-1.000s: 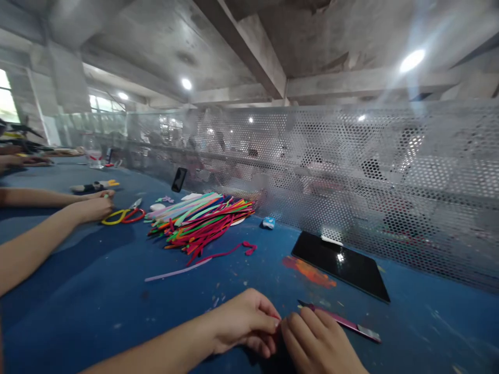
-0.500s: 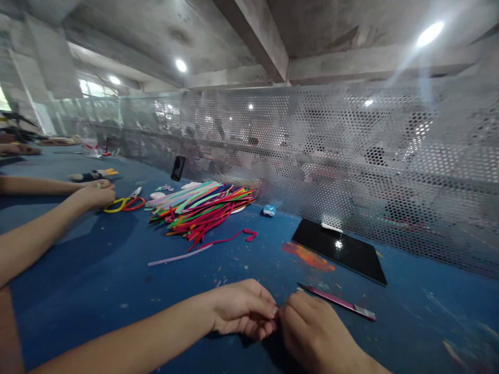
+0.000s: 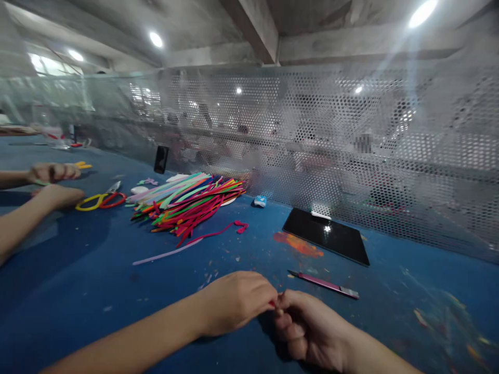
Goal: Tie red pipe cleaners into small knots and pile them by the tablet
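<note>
Fingertip to fingertip: the left hand (image 3: pixel 234 304) and right hand (image 3: pixel 307 327) both pinch a tiny red piece (image 3: pixel 272 304) between them (mostly hidden), neither nearer.

Left hand (image 3: pixel 234 301) and right hand (image 3: pixel 307 327) now pinch a small red piece (image 3: pixel 272 304) visible between the fingertips, hidden before. Far left, a co-worker's hand (image 3: pixel 54 171) lifts off the scissors (image 3: pixel 99 200), now apart.
</note>
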`<state>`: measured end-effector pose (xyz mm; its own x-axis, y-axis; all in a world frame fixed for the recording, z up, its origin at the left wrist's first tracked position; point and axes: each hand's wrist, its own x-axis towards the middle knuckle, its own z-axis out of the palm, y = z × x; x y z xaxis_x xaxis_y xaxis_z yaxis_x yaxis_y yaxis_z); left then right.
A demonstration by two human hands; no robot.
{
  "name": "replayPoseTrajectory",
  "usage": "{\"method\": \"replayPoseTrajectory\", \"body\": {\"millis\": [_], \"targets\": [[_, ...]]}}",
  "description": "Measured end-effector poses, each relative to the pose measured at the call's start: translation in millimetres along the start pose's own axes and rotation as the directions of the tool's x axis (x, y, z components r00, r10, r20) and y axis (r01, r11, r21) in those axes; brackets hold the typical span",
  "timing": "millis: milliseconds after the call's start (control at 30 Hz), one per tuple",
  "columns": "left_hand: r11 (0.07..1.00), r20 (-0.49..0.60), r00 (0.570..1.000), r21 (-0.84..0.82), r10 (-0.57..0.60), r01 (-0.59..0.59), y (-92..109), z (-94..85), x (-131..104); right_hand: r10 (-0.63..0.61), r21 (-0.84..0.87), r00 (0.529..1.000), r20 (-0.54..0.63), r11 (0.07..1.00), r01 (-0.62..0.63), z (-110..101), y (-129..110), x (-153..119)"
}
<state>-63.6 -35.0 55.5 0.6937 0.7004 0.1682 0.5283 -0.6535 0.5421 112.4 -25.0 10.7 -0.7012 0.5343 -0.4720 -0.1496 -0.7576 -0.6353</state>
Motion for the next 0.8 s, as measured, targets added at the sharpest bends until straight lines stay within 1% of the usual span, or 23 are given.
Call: {"method": "replayPoseTrajectory", "body": {"millis": [33, 67, 100, 133, 167, 200, 233, 267, 300, 367, 433, 467, 500, 533, 567, 600, 633, 667, 700, 733, 800], "targets": [[0.999, -0.015, 0.999, -0.038, -0.03, 0.03, -3.0, 0.5, 0.5, -0.043, -0.003, 0.999, 0.015, 0.999, 0.043, -0.3, 0.1, 1.4], [0.984, -0.034, 0.993, -0.141, -0.112, 0.106, -6.5, 1.8, 1.7, -0.128, -0.036, 0.992, 0.013, 0.991, 0.129, 0.2, -0.1, 3.0], [0.935, -0.046, 0.974, -0.291, -0.223, 0.201, -10.1, 3.7, 3.4, -0.232, -0.093, 0.973, 0.004, 0.968, 0.232, 1.1, -0.7, 4.7], [0.839, -0.03, 0.944, -0.468, -0.328, 0.277, -13.5, 6.0, 5.4, -0.33, -0.166, 0.944, -0.006, 0.931, 0.324, 2.2, -1.5, 6.5], [0.714, 0.0, 0.915, -0.626, -0.404, 0.315, -16.2, 8.2, 7.6, -0.404, -0.242, 0.915, -0.01, 0.888, 0.39, 3.3, -2.2, 8.3], [0.584, 0.027, 0.891, -0.746, -0.454, 0.321, -17.9, 10.2, 9.6, -0.453, -0.31, 0.892, -0.005, 0.848, 0.429, 4.0, -2.8, 10.1], [0.471, 0.044, 0.871, -0.828, -0.49, 0.306, -18.6, 11.7, 11.1, -0.484, -0.363, 0.875, 0.007, 0.814, 0.453, 4.2, -3.2, 11.8], [0.384, 0.052, 0.856, -0.879, -0.514, 0.283, -18.2, 12.4, 12.2, -0.503, -0.402, 0.864, 0.023, 0.786, 0.469, 4.0, -3.1, 13.2], [0.321, 0.057, 0.843, -0.909, -0.535, 0.266, -16.9, 12.6, 12.6, -0.513, -0.429, 0.858, 0.039, 0.767, 0.478, 3.5, -2.7, 14.3], [0.253, 0.079, 0.826, -0.932, -0.557, 0.26, -13.1, 11.5, 12.2, -0.518, -0.459, 0.853, 0.064, 0.744, 0.486, 2.2, -0.9, 15.3], [0.224, 0.114, 0.824, -0.933, -0.555, 0.28, -9.4, 10.4, 10.6, -0.519, -0.486, 0.85, 0.085, 0.724, 0.49, 1.5, 0.8, 14.4], [0.206, 0.134, 0.821, -0.934, -0.555, 0.292, -8.0, 10.3, 9.7, -0.531, -0.507, 0.842, 0.096, 0.702, 0.5, 1.7, 1.3, 13.2], [0.18, 0.157, 0.818, -0.936, -0.554, 0.302, -7.1, 10.8, 8.8, -0.555, -0.542, 0.824, 0.111, 0.661, 0.519, 2.1, 1.3, 11.7], [0.148, 0.176, 0.813, -0.941, -0.555, 0.304, -6.5, 11.6, 7.9, -0.589, -0.591, 0.797, 0.134, 0.598, 0.542, 2.6, 1.0, 10.0], [0.118, 0.189, 0.808, -0.946, -0.558, 0.303, -6.2, 12.6, 7.1, -0.629, -0.645, 0.759, 0.166, 0.513, 0.566, 3.3, 0.4, 8.2], [0.1, 0.198, 0.804, -0.947, -0.561, 0.304, -6.0, 13.5, 6.6, -0.667, -0.697, 0.717, 0.205, 0.415, 0.585, 3.9, -0.2, 6.4], [0.102, 0.203, 0.803, -0.945, -0.56, 0.311, -6.0, 14.1, 6.2, -0.691, -0.736, 0.68, 0.246, 0.323, 0.595, 4.3, -0.7, 5.0], [0.134, 0.198, 0.806, -0.937, -0.557, 0.323, -6.0, 14.0, 6.1, -0.698, -0.758, 0.659, 0.28, 0.26, 0.598, 4.4, -0.7, 3.9], [0.197, 0.179, 0.815, -0.922, -0.551, 0.335, -5.9, 13.3, 6.1, -0.694, -0.766, 0.658, 0.291, 0.243, 0.595, 4.1, -0.3, 3.2], [0.279, 0.15, 0.829, -0.897, -0.538, 0.343, -5.7, 12.0, 6.3, -0.683, -0.763, 0.676, 0.276, 0.272, 0.587, 3.5, 0.6, 2.9], [0.435, 0.096, 0.867, -0.835, -0.488, 0.338, -4.9, 8.3, 6.9, -0.642, -0.736, 0.739, 0.206, 0.397, 0.549, 1.7, 3.4, 3.1]]}}
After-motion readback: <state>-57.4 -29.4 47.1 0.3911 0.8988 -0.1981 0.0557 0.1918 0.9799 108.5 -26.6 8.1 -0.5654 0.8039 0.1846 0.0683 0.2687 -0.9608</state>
